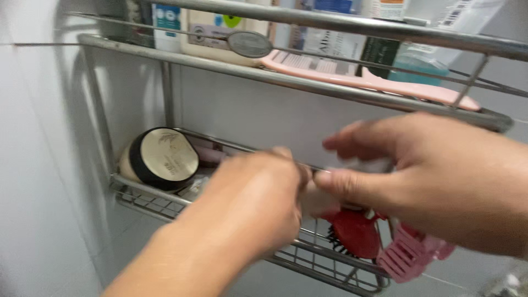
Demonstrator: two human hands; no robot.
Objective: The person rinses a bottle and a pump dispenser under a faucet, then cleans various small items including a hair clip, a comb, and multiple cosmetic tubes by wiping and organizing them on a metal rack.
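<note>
Between both hands' [250,203] [423,176] fingertips [324,179] — seemingly pinched — sits a blurred white object [322,199].

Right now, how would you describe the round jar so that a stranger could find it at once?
Look at the metal wire rack on the white wall, then at its lower shelf. At that shelf's left end lies the round jar, tipped on its side. Only it has a black rim around a cream lid; the neighbours are red and pink.

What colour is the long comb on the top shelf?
Pale pink; the long plastic comb shows in the head view.
</note>
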